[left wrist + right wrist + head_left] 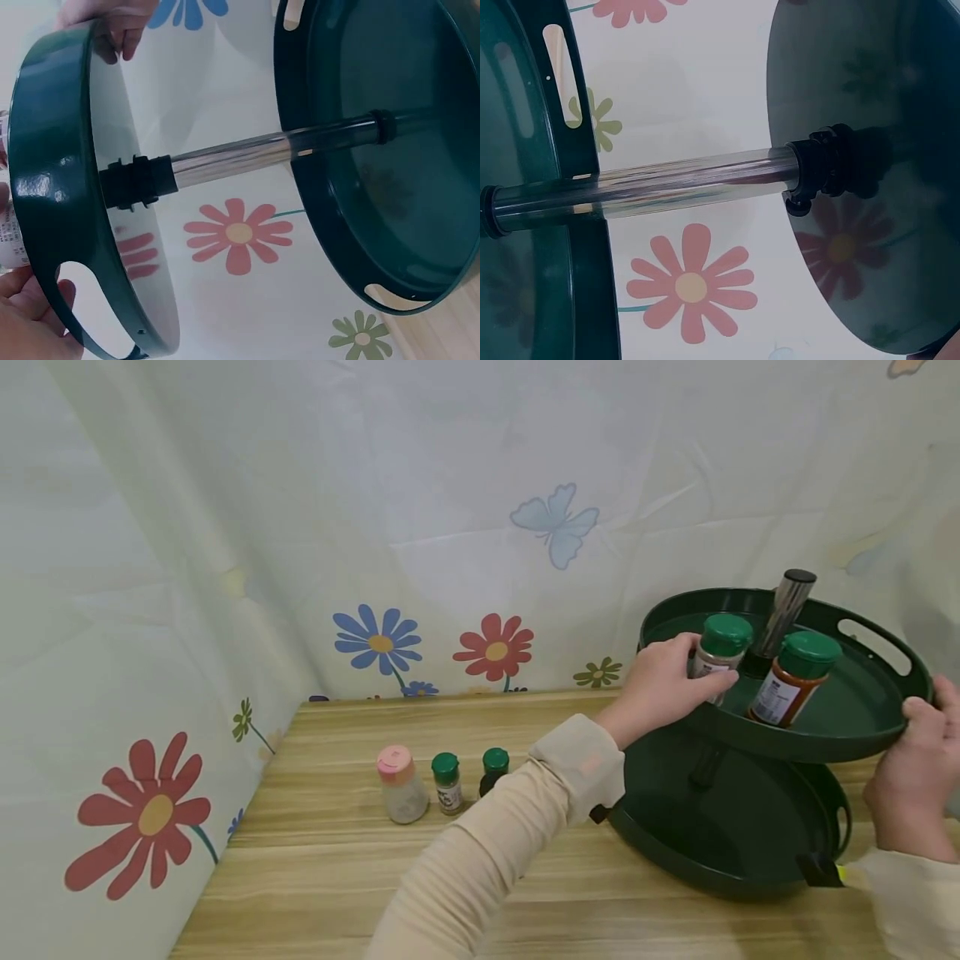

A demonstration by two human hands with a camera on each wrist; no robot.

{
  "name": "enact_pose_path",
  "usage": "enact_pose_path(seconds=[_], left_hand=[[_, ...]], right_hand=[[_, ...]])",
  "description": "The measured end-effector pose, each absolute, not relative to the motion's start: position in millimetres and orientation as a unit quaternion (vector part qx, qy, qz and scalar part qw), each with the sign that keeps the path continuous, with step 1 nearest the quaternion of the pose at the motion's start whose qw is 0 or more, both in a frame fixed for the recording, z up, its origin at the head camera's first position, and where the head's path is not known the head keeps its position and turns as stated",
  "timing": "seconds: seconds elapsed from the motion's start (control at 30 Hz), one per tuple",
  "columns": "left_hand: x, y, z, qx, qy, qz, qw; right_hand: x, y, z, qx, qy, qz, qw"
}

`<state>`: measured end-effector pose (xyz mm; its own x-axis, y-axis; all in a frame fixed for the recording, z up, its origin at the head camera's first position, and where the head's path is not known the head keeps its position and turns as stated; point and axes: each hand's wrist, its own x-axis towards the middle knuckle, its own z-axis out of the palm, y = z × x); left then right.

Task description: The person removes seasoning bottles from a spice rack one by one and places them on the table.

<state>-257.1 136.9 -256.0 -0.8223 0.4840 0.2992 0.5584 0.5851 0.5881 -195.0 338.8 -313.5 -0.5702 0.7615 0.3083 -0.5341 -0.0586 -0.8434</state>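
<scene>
My left hand (663, 681) grips a green-capped spice jar (726, 639) just inside the near left rim of a dark green upper tray (862, 693). In the left wrist view the jar's white label (10, 240) shows beside the left fingers. Another green-capped jar (791, 681), with red-orange contents, stands right of it on the same tray. My right hand (918, 768) holds the upper tray's right rim, thumb on top. That tray sits on a shiny metal pole (697, 182) above a wider-set lower tray (720, 827); both trays have cut-out handles.
On the wooden table (337, 877), left of the trays, stand a pink-lidded shaker (402, 789), a small green-capped jar (447, 785) and another green-capped jar (495, 762), partly hidden by the left sleeve. A flower-printed sheet (450, 510) hangs behind the table.
</scene>
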Motion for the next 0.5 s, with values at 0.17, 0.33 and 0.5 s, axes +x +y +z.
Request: enact_pose_path(seconds=[0.17,0.33,0.5], left_hand=[[-257.1,135.2,-258.3,-0.291,-0.87,-0.395,0.051],[-256.7,134.4,-257.5,-0.29,-0.851,-0.435,0.052],[-254.0,133.3,-254.3,-0.288,-0.842,-0.454,0.046]], right_hand=[[-194.1,337.2,-316.0,-0.136,-0.545,0.699,0.443],[-194.5,336.6,-315.7,-0.141,-0.545,0.699,0.441],[-195.9,336.4,-316.0,-0.156,-0.546,0.696,0.438]])
